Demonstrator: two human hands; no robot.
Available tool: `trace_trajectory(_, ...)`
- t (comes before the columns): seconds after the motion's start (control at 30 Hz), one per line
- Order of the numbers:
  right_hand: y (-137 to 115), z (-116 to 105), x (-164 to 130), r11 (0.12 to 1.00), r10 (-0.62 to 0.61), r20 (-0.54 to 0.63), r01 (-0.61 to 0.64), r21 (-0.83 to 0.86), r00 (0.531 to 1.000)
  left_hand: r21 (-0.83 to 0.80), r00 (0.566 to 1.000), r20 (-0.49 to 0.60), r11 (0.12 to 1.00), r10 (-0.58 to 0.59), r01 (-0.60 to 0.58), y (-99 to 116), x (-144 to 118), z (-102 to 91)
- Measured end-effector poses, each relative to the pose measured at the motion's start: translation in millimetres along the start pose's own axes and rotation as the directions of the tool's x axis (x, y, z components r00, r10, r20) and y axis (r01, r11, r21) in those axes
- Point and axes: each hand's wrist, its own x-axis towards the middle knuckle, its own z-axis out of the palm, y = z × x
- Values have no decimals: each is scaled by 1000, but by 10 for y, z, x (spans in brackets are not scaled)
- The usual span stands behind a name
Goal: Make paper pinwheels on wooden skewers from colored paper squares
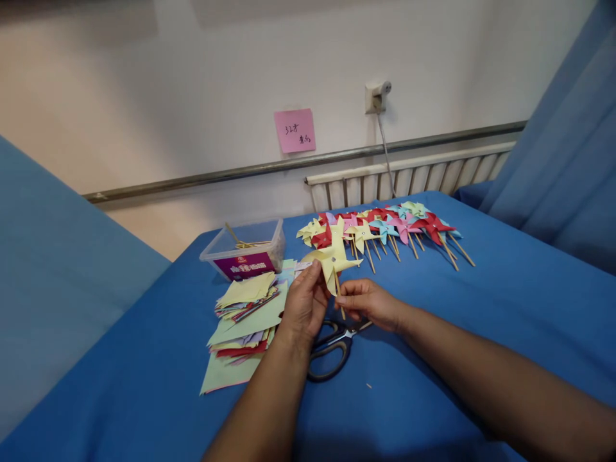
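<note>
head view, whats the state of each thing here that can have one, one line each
yellow pinwheel: held up off the cloth, paper folded on its stick
left hand: closed on the pinwheel's paper edge
right hand: pinching the stick
scissors: lying on the blue cloth, blades shut
plastic box: lid off, sticks inside
paper squares: loose, uneven stack
finished pinwheels: lying in a row

The scissors (332, 346) lay partly under the left hand (303, 305) and right hand (368, 301), blades mostly hidden. The writing on the pink note (295, 130) was too small to read, as was the label on the plastic box (245, 250). Both forearms were cut off by the bottom edge, and the lower sheets of the paper stack (243, 327) were covered by those above.
</note>
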Motion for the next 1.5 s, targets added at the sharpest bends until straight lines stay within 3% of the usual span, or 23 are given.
trace_trajectory(0.17, -35, 2, -9, 1000, -8, 10, 8, 17, 1000, 9, 999, 46, 1000, 11, -11, -5, -10, -5)
trace_trajectory(0.57, -11, 0, -18, 998, 9, 58, -6, -61, 998, -36, 992, -119, 999, 35, -40, -33, -3, 50)
trace_trajectory(1.17, 16, -35, 37, 982, 65, -9, -65, -179, 998, 36, 984, -160, 997, 76, -72, 40, 28, 34)
trace_trajectory(1.5, 16, -67, 93, 983, 23, -49, -31, -182, 999, 44, 972, -206, 993, 113, -106, 70, 72, -25)
